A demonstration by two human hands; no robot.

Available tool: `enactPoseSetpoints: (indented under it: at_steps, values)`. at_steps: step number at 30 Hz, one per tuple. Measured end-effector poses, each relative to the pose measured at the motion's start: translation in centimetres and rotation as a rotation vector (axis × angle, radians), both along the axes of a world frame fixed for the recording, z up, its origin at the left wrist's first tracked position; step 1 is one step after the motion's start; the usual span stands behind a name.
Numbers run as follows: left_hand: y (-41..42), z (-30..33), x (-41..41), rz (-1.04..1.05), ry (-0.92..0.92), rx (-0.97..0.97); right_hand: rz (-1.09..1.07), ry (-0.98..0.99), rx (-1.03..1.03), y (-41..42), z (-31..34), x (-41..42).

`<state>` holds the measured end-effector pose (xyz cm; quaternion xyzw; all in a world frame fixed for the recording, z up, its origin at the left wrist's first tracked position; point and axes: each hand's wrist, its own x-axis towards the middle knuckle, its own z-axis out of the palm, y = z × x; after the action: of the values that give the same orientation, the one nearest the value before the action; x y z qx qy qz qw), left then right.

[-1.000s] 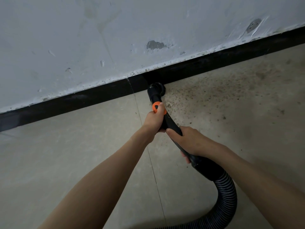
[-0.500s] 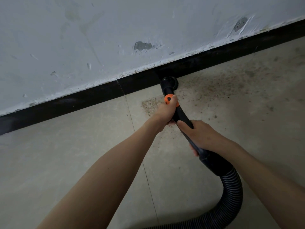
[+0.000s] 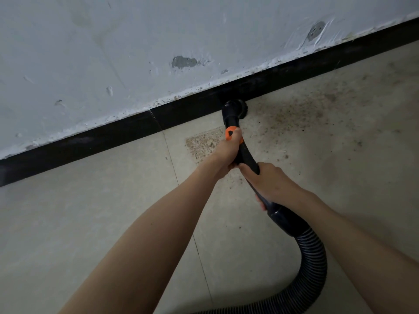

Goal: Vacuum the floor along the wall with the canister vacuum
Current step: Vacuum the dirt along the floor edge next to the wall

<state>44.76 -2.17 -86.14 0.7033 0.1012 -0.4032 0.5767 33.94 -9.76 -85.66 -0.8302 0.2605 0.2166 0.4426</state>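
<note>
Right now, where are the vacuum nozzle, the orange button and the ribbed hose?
vacuum nozzle (image 3: 235, 107), head view, on its round black head at the baseboard.
orange button (image 3: 231, 133), head view, on its visible face above the left thumb.
ribbed hose (image 3: 314, 264), head view, on the bend below the right forearm.

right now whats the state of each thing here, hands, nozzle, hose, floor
left hand: shut on the wand, just below the orange ring
right hand: shut on the wand, lower down
nozzle: on the floor, against the black baseboard
hose: curving back behind the right hand
floor: dusty right of the nozzle, cleaner left
</note>
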Motion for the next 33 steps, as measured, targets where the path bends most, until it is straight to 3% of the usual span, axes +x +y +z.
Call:
enactPoseSetpoints:
  at_steps: [9, 20, 27, 33]
  values:
    - [6.4, 0.2, -0.4, 0.097, -0.011, 0.041, 0.107, -0.024, 0.059, 5.0, 0.8, 0.1]
    - [13.1, 1.5, -1.5, 0.244, 0.033, 0.043, 0.321, 0.007, -0.054, 9.7, 3.0, 1.1]
    - [14.8, 2.3, -2.3, 0.175, 0.114, 0.049, 0.372, 0.09, -0.072, 12.1, 3.8, 0.1]
    - [14.3, 2.9, -2.5, 0.14, 0.08, 0.093, 0.288, 0.109, 0.077, 11.7, 4.7, -0.3]
